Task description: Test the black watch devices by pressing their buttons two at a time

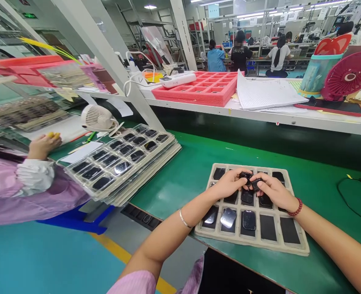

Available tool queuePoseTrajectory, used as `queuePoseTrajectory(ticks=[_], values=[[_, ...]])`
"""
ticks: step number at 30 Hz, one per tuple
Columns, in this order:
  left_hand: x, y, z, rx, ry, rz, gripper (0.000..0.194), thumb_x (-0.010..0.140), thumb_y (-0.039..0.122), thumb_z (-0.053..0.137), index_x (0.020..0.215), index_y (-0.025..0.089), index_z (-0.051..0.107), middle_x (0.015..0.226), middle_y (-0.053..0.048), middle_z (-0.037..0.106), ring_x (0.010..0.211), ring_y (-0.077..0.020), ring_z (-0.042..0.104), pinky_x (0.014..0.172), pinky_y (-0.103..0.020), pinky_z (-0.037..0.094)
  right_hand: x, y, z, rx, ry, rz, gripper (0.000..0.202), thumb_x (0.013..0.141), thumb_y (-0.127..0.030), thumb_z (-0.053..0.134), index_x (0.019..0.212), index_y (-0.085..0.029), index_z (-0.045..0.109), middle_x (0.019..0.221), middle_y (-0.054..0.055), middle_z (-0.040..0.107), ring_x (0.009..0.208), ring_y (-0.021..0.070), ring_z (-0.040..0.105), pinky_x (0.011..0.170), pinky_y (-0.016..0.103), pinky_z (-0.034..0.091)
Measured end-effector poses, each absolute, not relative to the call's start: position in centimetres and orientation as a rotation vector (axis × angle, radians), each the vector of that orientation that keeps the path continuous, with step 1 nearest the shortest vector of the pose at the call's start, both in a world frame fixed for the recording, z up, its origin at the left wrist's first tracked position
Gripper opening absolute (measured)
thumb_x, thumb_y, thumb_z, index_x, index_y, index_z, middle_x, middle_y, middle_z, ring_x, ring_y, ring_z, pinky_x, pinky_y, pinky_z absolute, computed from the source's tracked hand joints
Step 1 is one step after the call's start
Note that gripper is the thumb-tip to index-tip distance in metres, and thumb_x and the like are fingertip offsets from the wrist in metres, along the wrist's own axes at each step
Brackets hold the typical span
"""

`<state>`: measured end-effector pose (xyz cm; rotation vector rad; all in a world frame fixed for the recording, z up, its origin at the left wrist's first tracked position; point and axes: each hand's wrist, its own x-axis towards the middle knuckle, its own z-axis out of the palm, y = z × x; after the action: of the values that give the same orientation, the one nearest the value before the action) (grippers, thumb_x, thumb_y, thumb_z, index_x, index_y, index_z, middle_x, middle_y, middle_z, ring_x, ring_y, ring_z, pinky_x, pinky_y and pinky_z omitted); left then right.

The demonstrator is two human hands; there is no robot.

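Note:
Both hands meet above a cream tray (pixel 304 245) on the green table. My left hand (pixel 233 183) pinches a small black piece (pixel 245 176) with its fingertips. Right beside it, my right hand (pixel 270 188) has its fingers closed on another small dark piece (pixel 256 184). The two pieces are nearly touching; their exact shape is partly hidden by the fingers. Under and around the hands, the tray compartments hold dark rounded pieces, such as one (pixel 249 220) in the front row. The two front-right compartments show only dark bottoms.
Stacked clear trays (pixel 143 175) of dark pieces lean at the table's left edge. A white fan (pixel 97 118) stands behind them. The shelf (pixel 260 112) ahead carries red foam trays (pixel 195 96), papers and a pink fan (pixel 350 76). A person's hand (pixel 43 145) is at left.

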<state>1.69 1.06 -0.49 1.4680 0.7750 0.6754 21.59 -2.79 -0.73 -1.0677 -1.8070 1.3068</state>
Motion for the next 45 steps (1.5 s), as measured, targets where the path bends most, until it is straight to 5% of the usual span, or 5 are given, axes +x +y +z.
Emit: queuePoseTrajectory(ticks=[38, 45], values=[[1.75, 0.85, -0.12, 1.443, 0.769, 0.684, 0.038, 0.078, 0.012, 0.053, 0.115, 0.015, 0.054, 0.078, -0.005, 0.064, 0.071, -0.0157, 0.065, 0.058, -0.022, 0.048, 21.58, -2.79, -0.72, -1.079, -1.808, 1.307, 0.031, 0.093, -0.043, 0.043, 0.108, -0.019, 0.052, 0.093, 0.005, 0.057, 0.066, 0.0137, 0.06, 0.064, 0.029, 0.051], [1.71, 0.79, -0.02, 1.411, 0.751, 0.699, 0.048, 0.068, 0.002, 0.051, 0.114, 0.016, 0.052, 0.081, -0.005, 0.066, 0.078, -0.0176, 0.065, 0.068, -0.027, 0.049, 21.51, -2.86, -0.55, -1.083, -1.781, 1.302, 0.024, 0.089, -0.024, 0.043, 0.111, -0.02, 0.052, 0.093, 0.004, 0.058, 0.069, 0.0139, 0.06, 0.068, 0.029, 0.051]])
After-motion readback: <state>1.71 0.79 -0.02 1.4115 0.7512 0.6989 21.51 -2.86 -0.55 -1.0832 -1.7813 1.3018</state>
